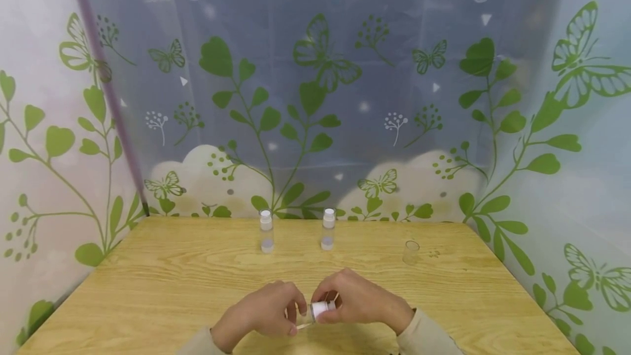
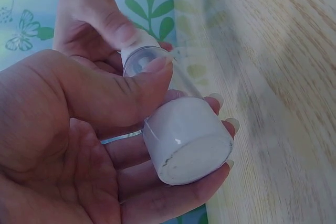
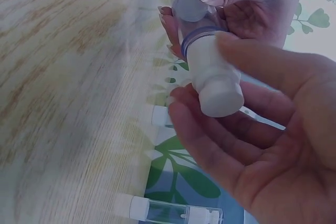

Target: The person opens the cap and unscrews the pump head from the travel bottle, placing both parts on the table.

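Note:
Both hands hold one small clear bottle [image 2: 188,142] with a white base and a white pump top, tilted low over the near part of the table. My left hand [image 1: 268,308] grips the clear body, its thumb on the side and fingers curled beneath the white base. At the other end, my right hand [image 1: 362,297] pinches the white pump top [image 3: 207,66] between thumb and fingers. A thin ring circles the bottle where the white top meets the clear body. In the head view, fingers hide much of the bottle.
Two similar bottles stand upright toward the back of the wooden table [image 1: 197,267], one at left [image 1: 267,237] and one near the middle [image 1: 327,232]. A clear cap [image 1: 411,253] sits to the right. Patterned curtains surround the table's back and sides.

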`<state>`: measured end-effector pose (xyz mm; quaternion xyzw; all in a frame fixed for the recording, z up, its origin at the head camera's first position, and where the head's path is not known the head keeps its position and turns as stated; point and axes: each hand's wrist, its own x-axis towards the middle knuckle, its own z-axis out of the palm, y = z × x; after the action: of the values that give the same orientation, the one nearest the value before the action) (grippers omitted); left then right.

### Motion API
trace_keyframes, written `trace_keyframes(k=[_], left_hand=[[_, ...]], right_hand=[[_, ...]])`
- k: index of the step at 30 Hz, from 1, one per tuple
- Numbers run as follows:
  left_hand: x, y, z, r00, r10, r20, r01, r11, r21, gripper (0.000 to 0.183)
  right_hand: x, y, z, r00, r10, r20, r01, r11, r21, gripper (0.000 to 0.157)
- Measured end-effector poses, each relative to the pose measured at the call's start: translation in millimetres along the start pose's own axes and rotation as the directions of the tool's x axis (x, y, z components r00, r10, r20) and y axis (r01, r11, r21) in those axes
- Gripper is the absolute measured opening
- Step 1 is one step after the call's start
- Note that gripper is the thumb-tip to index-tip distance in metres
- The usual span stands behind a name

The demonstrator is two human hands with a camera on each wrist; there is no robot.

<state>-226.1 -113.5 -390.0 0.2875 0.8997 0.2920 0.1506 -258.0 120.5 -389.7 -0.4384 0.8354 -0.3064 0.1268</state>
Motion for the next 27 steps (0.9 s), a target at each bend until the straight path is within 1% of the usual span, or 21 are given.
trace_keyframes(k=[2,5,7,10,14,18,27], left_hand=[[-0.1,-0.3,-0.1,1.000,0.004,0.002,-0.004,1.000,0.002,0.024],[0.0,-0.9,-0.2,1.000,0.012,0.006,-0.012,1.000,-0.001,0.023],[0.2,-1.1,-0.1,1.000,0.014,0.006,-0.014,1.000,-0.001,0.023],[0.5,-1.4,-0.1,1.000,0.014,0.005,-0.014,1.000,0.000,0.024],[1.0,-1.6,-0.6,1.000,0.001,0.010,-0.001,1.000,-0.001,0.024],[1.5,-1.8,-1.2,1.000,-0.006,0.016,0.006,1.000,0.003,0.024],[1.1,-0.1,-1.4,1.000,-0.016,0.008,0.016,1.000,0.024,0.024]], right_hand=[[0.0,1.5,0.0,1.000,-0.021,-0.002,0.021,1.000,-0.008,0.016],[0.5,3.9,-0.4,0.997,-0.077,-0.015,0.076,0.996,-0.037,0.024],[1.0,4.9,-0.5,0.995,-0.093,-0.017,0.092,0.995,-0.044,0.029],[0.7,5.0,-0.8,0.997,-0.079,0.004,0.079,0.997,-0.016,0.031],[-0.7,3.8,-1.0,0.998,-0.036,0.061,0.031,0.996,0.085,0.030],[-1.1,3.3,-1.4,0.996,-0.025,0.082,0.014,0.991,0.133,0.027],[0.2,2.9,-1.9,0.999,-0.014,0.030,0.014,1.000,0.023,0.017]])
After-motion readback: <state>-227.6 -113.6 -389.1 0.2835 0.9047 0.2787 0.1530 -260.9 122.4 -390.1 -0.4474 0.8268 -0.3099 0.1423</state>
